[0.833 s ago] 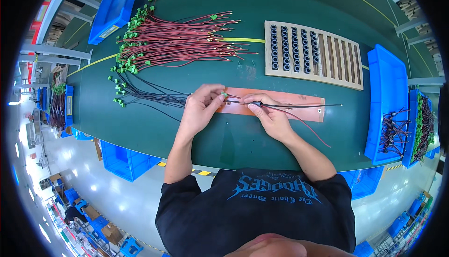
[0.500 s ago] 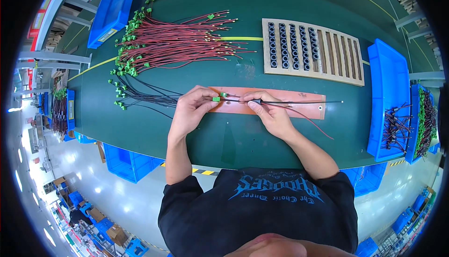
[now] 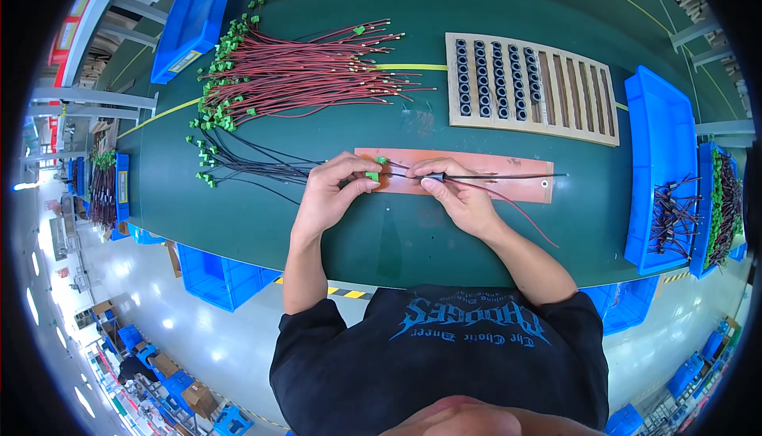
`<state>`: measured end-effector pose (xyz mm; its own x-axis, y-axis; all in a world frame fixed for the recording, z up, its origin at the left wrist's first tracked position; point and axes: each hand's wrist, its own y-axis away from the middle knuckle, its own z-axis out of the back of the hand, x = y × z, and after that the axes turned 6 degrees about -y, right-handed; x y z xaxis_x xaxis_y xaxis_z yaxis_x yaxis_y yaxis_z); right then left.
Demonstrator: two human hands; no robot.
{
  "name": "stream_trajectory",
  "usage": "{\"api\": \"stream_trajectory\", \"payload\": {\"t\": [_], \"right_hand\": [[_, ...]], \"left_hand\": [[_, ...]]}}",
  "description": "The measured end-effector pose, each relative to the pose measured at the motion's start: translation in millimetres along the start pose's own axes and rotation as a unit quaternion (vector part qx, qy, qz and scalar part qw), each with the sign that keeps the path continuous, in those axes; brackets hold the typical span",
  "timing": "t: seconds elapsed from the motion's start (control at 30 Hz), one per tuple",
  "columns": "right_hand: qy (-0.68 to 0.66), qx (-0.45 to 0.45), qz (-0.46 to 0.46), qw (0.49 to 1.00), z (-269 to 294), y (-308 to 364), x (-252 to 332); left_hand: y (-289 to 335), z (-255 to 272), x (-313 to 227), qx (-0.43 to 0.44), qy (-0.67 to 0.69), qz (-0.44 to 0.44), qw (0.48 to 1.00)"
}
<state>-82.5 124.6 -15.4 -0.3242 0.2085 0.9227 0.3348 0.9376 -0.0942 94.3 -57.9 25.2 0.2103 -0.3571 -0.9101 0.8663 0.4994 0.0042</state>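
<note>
Between its thumb and fingertips, my left hand [image 3: 327,191] pinches a green connector [image 3: 372,177] with a wire running out to the right. My right hand [image 3: 463,204] is closed around a small black ring core [image 3: 436,177], a short way right of the connector. A black wire [image 3: 516,176] stretches right from there, and a red wire [image 3: 514,202] curves down toward me. Just beyond my left fingertips sits a second green connector [image 3: 382,160]. Both hands are over an orange-brown strip [image 3: 476,163] on the green table. My fingers hide how the wires pass through the core.
Red wires [image 3: 317,71] with green connectors lie in a heap at back left, black wires [image 3: 254,154] nearer. A slotted wooden tray [image 3: 573,129] at back right holds several rows of black ring cores. Blue bins [image 3: 639,166] stand right and a blue bin [image 3: 190,19] far left.
My left hand has shifted slightly right with the green connector, closer to my right hand. The black wire's free end has drawn left, and the red wire's end has dropped nearer to me.
</note>
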Motion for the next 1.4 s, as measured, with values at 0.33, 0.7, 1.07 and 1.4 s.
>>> {"api": "stream_trajectory", "payload": {"t": [0.33,0.7,1.07,1.4], "right_hand": [[-0.028,0.026,0.010,0.999,4.2,1.1,2.7],[-0.040,0.021,-0.058,0.997,8.2,-3.5,17.3],[0.083,0.022,-0.015,0.996,9.0,-5.0,11.1],[0.011,0.019,-0.030,0.999,13.0,-7.6,11.4]], "left_hand": [[-0.4,-7.0,-4.4,0.009,-0.040,0.055,0.998],[-1.5,-15.4,-4.3,0.003,0.059,0.093,0.994],[-2.5,-20.0,-13.7,0.004,0.036,0.141,0.989],[-1.0,-26.9,4.2,-0.031,-0.081,0.063,0.994]]}}
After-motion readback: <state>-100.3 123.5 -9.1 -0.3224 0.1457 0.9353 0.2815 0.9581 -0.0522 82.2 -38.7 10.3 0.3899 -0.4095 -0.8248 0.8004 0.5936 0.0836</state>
